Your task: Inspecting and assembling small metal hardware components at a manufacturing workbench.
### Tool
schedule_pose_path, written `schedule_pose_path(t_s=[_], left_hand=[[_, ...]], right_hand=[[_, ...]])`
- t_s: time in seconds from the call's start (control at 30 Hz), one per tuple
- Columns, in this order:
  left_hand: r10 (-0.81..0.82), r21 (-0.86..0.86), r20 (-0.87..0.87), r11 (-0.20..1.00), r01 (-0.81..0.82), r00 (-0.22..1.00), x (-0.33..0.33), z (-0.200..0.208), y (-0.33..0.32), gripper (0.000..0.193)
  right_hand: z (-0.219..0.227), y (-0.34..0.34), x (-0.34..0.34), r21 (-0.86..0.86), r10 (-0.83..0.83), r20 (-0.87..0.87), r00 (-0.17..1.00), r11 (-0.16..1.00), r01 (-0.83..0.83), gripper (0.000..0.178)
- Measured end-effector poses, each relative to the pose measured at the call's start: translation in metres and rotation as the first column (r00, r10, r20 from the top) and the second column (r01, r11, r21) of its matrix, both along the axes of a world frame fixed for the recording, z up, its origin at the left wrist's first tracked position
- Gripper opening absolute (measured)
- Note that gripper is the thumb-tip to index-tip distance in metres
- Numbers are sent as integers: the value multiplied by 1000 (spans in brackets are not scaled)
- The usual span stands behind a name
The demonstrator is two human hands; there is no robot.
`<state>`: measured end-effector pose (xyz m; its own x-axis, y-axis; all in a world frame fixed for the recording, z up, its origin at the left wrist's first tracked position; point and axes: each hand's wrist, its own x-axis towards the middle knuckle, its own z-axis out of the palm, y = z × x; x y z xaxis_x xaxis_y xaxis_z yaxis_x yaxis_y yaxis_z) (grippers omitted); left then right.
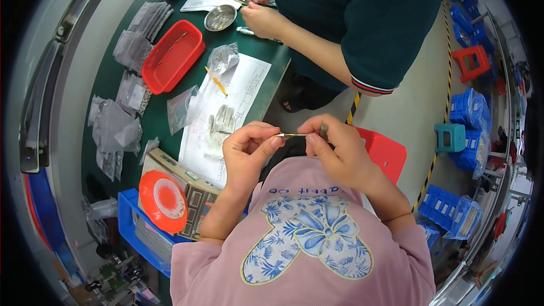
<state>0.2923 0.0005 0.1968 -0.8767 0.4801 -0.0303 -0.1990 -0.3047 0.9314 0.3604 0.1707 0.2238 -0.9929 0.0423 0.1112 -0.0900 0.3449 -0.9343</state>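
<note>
In front of my chest, my left hand (pixel 245 153) pinches one end of a thin rod-like metal piece (pixel 291 134) between thumb and fingers. My right hand (pixel 344 156) is closed at its other end, thumb against forefinger. A short grey cylindrical end (pixel 323 130) shows among the right fingers; whether it belongs to the same piece I cannot tell. The piece lies about level, silvery with a yellowish stretch near the middle. Just left of my left hand, a white glove (pixel 220 130) lies on printed drawing sheets (pixel 247 88), a thin dark pin-like thing across it.
On the green table (pixel 164 16) are a red tray (pixel 173 56), a metal bowl (pixel 220 18), a yellow pencil-like stick (pixel 216 81) and bagged parts (pixel 131 50). A red-orange dish (pixel 163 201) rests by a cardboard box (pixel 195 207). A co-worker's hands (pixel 259 8) work across from me.
</note>
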Motion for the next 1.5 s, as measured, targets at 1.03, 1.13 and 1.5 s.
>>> schedule_pose_path(t_s=[1.03, 1.13, 1.5], left_hand=[[-256, 53, -73, 964, 260, 964, -14, -19, -7, 12], [-253, 63, -19, 965, 254, 967, -11, -23, -6, 11], [-261, 139, 174, 961, 239, 949, -11, -35, -5, 9]], right_hand=[[-1, 11, 4, -696, 324, 161, 932, 707, -126, 40], [-4, 6, 3, -655, 266, 117, 957, 745, -127, 41], [-17, 10, 4, -315, 181, 123, 976, 940, -135, 61]])
